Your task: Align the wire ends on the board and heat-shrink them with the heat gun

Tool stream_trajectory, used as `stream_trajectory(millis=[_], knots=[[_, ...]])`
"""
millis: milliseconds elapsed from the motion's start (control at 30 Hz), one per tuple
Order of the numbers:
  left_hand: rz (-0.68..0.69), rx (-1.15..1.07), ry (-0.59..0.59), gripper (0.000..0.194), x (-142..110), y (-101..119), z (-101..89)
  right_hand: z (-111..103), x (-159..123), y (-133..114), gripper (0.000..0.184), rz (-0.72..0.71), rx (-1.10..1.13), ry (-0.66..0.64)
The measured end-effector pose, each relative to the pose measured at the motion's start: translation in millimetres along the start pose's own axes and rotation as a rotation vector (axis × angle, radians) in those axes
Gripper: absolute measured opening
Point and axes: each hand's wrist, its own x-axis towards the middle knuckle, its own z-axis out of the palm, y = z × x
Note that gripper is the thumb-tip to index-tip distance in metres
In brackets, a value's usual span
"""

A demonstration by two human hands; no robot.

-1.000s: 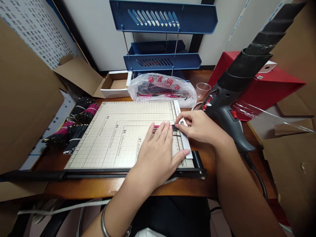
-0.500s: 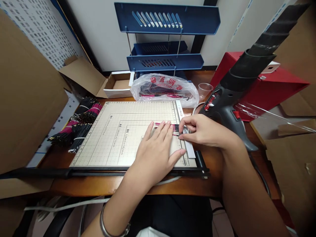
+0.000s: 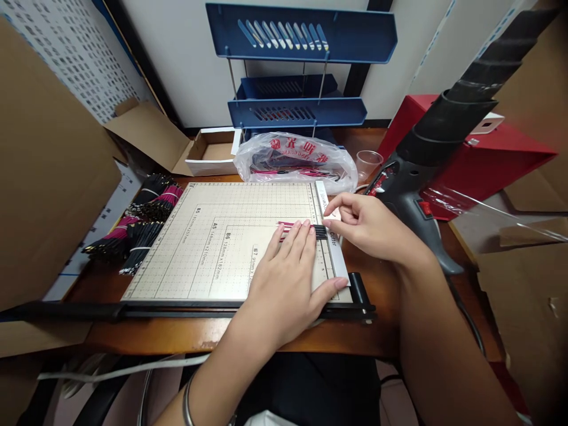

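A beige paper-cutter board (image 3: 213, 236) with a printed grid lies on the wooden desk. My left hand (image 3: 286, 278) rests flat on it, fingers stretched out, pressing down a small row of red and black wires (image 3: 306, 229). My right hand (image 3: 370, 228) sits at the board's right edge by the white ruler strip (image 3: 333, 245). Its thumb and forefinger are curled together close to the wires' black ends. Whether they grip anything I cannot make out.
Bundles of red and black wires (image 3: 137, 228) lie left of the board. Behind it sit a plastic bag (image 3: 295, 157), an open carton (image 3: 213, 152), a clear cup (image 3: 367, 163) and blue trays (image 3: 297, 109). A heat gun (image 3: 426, 154) and red box (image 3: 488, 160) stand at right.
My right hand has lifted slightly from the ruler strip and moved up toward the wires' black ends. My left hand stays pressed on the wires.
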Motion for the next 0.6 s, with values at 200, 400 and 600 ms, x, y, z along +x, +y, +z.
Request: stream_trajectory(millis=[200,400,600], knots=[[0.032,-0.003,0.004,0.084,0.8,1.3,-1.2,4.5,5.2,5.2,0.020,-0.042,-0.103,0.069],[0.050,-0.034,0.030,0.083,6.3,6.3,-1.3,8.3,6.0,5.3,0.017,0.003,-0.131,-0.011],[0.009,0.000,0.079,0.078,6.4,0.1,-3.8,7.1,5.5,5.9,0.018,0.020,-0.133,-0.037]])
